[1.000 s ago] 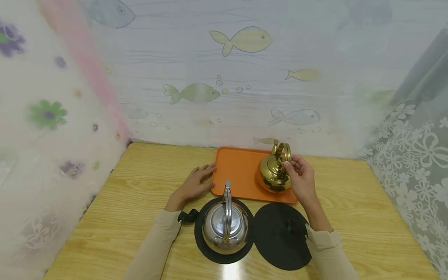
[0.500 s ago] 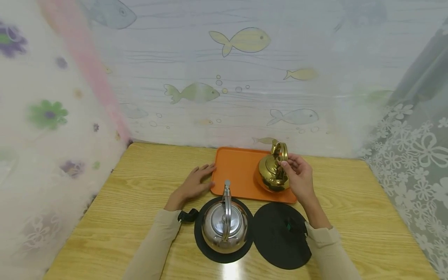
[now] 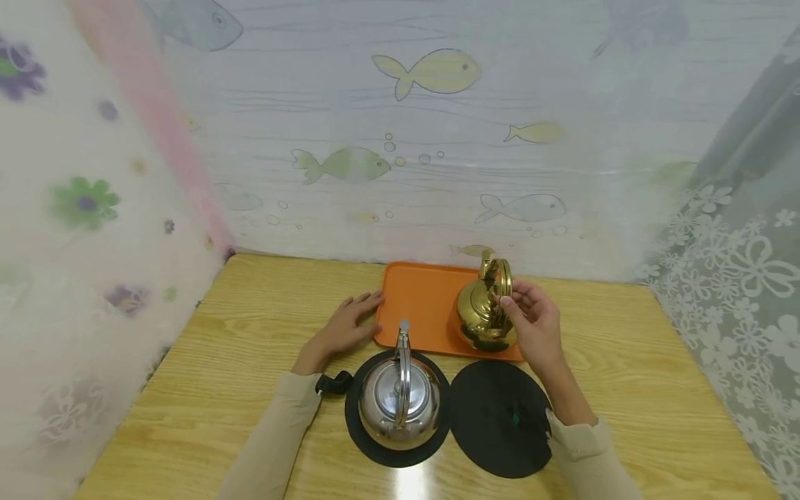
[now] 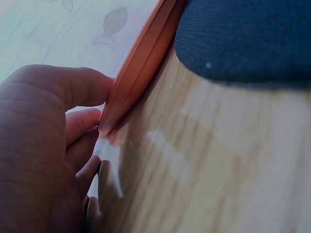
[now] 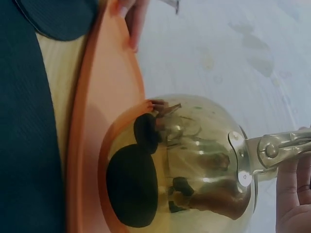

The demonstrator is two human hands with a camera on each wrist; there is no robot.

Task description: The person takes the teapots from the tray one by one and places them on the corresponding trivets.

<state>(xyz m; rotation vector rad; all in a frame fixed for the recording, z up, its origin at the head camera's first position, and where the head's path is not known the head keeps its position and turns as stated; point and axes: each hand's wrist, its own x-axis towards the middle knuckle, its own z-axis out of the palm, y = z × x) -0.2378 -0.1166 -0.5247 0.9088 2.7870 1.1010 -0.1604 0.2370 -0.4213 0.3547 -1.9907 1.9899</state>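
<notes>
While right hand (image 3: 536,325) holds handle, gold kettle (image 3: 480,314) spout apparently points away.

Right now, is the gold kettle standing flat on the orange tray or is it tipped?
Tipped. The gold kettle leans left over the orange tray, and the right hand holds its handle.

Both arms wear long, plain beige sleeves (image 3: 275,437) that end at the wrists, leaving the left hand (image 3: 346,326) and right hand (image 3: 534,326) bare, without rings or watch.
</notes>
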